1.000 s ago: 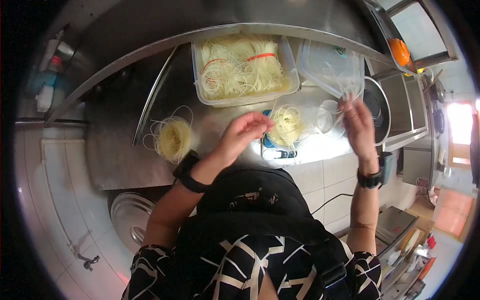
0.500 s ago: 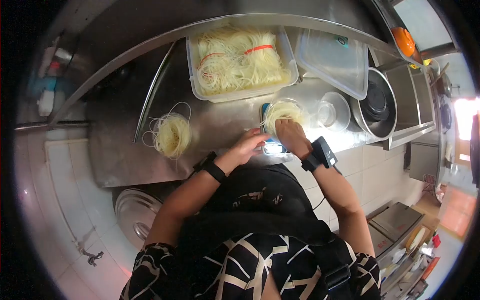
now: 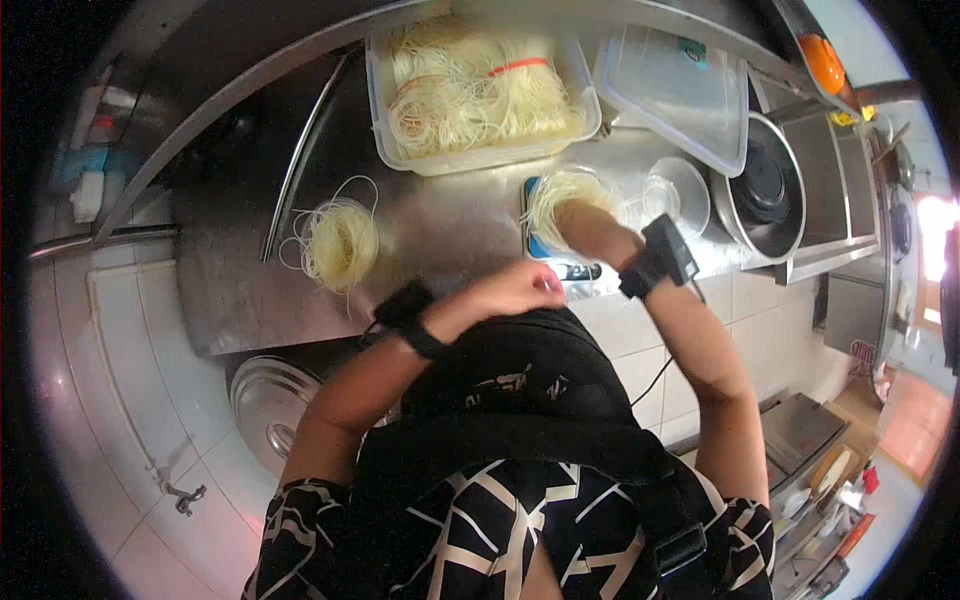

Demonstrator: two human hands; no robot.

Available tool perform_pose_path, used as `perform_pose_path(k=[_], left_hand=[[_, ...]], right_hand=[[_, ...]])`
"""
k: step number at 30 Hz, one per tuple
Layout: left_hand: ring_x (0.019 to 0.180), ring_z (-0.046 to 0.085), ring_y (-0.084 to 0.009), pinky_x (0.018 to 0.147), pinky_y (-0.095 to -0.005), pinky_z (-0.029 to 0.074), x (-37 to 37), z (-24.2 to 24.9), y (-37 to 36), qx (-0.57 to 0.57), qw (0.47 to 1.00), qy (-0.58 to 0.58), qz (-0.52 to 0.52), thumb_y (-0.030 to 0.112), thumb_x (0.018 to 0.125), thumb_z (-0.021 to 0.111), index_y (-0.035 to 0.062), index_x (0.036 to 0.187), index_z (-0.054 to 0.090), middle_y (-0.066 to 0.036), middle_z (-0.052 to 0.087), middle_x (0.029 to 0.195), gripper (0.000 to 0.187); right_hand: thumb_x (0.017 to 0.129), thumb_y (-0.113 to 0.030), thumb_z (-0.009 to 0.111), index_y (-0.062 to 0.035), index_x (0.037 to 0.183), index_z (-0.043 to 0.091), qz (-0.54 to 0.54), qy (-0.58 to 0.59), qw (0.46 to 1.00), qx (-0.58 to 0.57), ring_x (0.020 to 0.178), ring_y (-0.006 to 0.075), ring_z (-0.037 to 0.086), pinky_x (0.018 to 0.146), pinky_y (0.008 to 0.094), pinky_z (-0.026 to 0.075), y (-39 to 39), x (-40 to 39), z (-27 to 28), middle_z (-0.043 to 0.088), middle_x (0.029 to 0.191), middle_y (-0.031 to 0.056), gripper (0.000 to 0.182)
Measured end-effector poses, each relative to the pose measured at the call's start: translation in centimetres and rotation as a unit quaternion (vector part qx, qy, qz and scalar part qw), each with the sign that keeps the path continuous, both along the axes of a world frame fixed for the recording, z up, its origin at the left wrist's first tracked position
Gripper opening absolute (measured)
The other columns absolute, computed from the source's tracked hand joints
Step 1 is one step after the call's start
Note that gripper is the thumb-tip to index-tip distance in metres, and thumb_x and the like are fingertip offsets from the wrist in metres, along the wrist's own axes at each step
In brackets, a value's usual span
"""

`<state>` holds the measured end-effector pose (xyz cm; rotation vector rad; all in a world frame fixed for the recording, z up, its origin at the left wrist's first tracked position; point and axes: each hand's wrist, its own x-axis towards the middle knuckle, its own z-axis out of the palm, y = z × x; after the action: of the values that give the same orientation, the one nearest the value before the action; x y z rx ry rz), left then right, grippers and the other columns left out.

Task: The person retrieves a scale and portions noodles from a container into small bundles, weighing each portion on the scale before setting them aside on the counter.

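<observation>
Pale noodles (image 3: 568,192) fill a clear round bowl that rests on a blue scale (image 3: 533,238). My right hand (image 3: 597,232) reaches down onto these noodles; its fingertips are hidden among them or blurred. My left hand (image 3: 525,287) is by the counter's front edge, left of the scale's display, with its fingers curled together; whether anything small is in them cannot be seen. Further left stands another bowl of noodles (image 3: 342,245), some strands hanging over its rim. An empty clear bowl (image 3: 677,199) is just right of the scale.
At the back of the steel counter (image 3: 440,225) sits a large plastic tub (image 3: 480,160) of noodle bundles with red bands. A clear lid (image 3: 680,95) leans beside it. A metal basin (image 3: 790,215) holding black bowls is at the right. A shelf edge crosses above.
My left hand has moved right and down, away from the scale's side, and its fingers have curled. My right hand stays at the noodles. The view has shifted slightly.
</observation>
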<state>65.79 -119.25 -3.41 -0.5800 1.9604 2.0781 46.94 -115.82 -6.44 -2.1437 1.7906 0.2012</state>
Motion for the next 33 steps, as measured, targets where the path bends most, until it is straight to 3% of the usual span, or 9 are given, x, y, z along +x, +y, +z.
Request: perform_pose_path(k=[3, 6, 13, 15, 18, 24, 27, 30, 33], left_hand=[[0.06, 0.054, -0.0113, 0.054, -0.0261, 0.042, 1.2, 1.1, -3.0, -0.137, 0.971, 0.101, 0.167, 0.017, 0.079, 0.06, 0.0048, 0.078, 0.058, -0.002, 0.059, 0.068, 0.013], [0.058, 0.054, -0.0108, 0.054, -0.025, 0.042, -0.2, 5.7, -5.3, -0.156, 0.966, 0.082, 0.188, 0.013, 0.08, 0.06, 0.0013, 0.08, 0.056, -0.004, 0.058, 0.065, 0.013], [0.065, 0.056, -0.0094, 0.06, -0.0224, 0.047, -4.9, 7.2, -4.5, -0.02, 0.967, 0.161, 0.198, 0.008, 0.083, 0.057, -0.0007, 0.085, 0.052, -0.004, 0.058, 0.074, 0.01], [0.065, 0.058, -0.0106, 0.06, -0.0229, 0.048, -5.6, 4.6, -4.7, 0.013, 0.962, 0.183, 0.202, 0.007, 0.082, 0.058, -0.003, 0.083, 0.052, -0.006, 0.06, 0.071, 0.012], [0.072, 0.058, -0.0101, 0.063, -0.0247, 0.047, -5.9, 0.9, -5.2, 0.018, 0.97, 0.155, 0.187, 0.008, 0.083, 0.057, 0.0014, 0.085, 0.053, -0.002, 0.058, 0.081, 0.008], [0.07, 0.062, -0.0251, 0.064, -0.0342, 0.049, -5.6, 0.9, -4.9, -0.395, 0.915, 0.031, 0.072, 0.007, 0.073, 0.058, 0.0013, 0.074, 0.061, -0.014, 0.062, 0.079, 0.006], [0.075, 0.06, -0.0315, 0.065, -0.0396, 0.049, -6.4, 0.2, -4.1, -0.513, 0.857, 0.02, 0.044, 0.005, 0.072, 0.054, 0.0024, 0.076, 0.062, -0.015, 0.061, 0.084, 0.009], [0.08, 0.057, -0.0332, 0.07, -0.0398, 0.046, -6.6, 0.0, -3.8, -0.549, 0.832, -0.069, 0.023, 0.005, 0.074, 0.049, 0.0007, 0.075, 0.06, -0.017, 0.058, 0.084, 0.011], [0.08, 0.059, -0.0321, 0.07, -0.0403, 0.048, -5.4, 1.5, -4.2, -0.511, 0.852, 0.066, 0.088, 0.001, 0.074, 0.049, 0.0019, 0.077, 0.062, -0.015, 0.06, 0.085, 0.014]], right_hand=[[0.079, -0.012, 0.046, -0.0011, 0.085, 0.057, 0.073, -0.041, 0.996, 0.005, 0.075, 0.0331, 0.06, 0.066, 0.0402, 0.047, -0.8, -1.2, -0.5, 0.06, 0.08, 0.0183, 0.017], [0.078, -0.009, 0.049, 0.0009, 0.086, 0.057, 0.035, -0.086, 0.993, 0.077, 0.077, 0.0318, 0.06, 0.066, 0.0382, 0.046, -1.7, -0.9, 2.5, 0.061, 0.08, 0.0201, 0.015], [0.083, -0.013, 0.043, -0.0017, 0.092, 0.058, -0.053, -0.245, 0.96, 0.124, 0.085, 0.0331, 0.058, 0.074, 0.0383, 0.045, -1.0, -2.0, -0.5, 0.06, 0.088, 0.0214, 0.021], [0.083, -0.016, 0.044, -0.0024, 0.091, 0.058, -0.06, -0.439, 0.896, -0.028, 0.082, 0.0346, 0.057, 0.071, 0.0396, 0.044, -0.4, -1.7, -0.5, 0.059, 0.086, 0.0224, 0.021], [0.083, -0.019, 0.051, 0.0002, 0.094, 0.052, -0.03, -0.335, 0.941, 0.021, 0.072, 0.0318, 0.054, 0.068, 0.0369, 0.043, -0.2, -2.5, 1.1, 0.057, 0.079, 0.0175, 0.022], [0.082, -0.017, 0.052, 0.0038, 0.099, 0.053, -0.113, -0.186, 0.945, 0.244, 0.079, 0.0317, 0.057, 0.076, 0.0344, 0.045, -0.4, -3.2, 7.8, 0.059, 0.088, 0.0193, 0.027], [0.078, -0.011, 0.056, 0.0029, 0.104, 0.054, -0.122, -0.29, 0.945, 0.084, 0.081, 0.031, 0.057, 0.076, 0.0349, 0.045, 1.6, -3.7, 8.7, 0.059, 0.094, 0.018, 0.029], [0.075, -0.006, 0.058, 0.0007, 0.113, 0.049, -0.096, -0.216, 0.971, 0.043, 0.093, 0.0319, 0.053, 0.083, 0.0351, 0.043, 2.8, -3.5, 8.8, 0.054, 0.106, 0.0174, 0.04], [0.075, -0.006, 0.057, -0.0003, 0.119, 0.045, -0.088, -0.157, 0.983, 0.024, 0.104, 0.0334, 0.046, 0.09, 0.0365, 0.039, 3.2, -2.1, 10.6, 0.049, 0.115, 0.0182, 0.046]])
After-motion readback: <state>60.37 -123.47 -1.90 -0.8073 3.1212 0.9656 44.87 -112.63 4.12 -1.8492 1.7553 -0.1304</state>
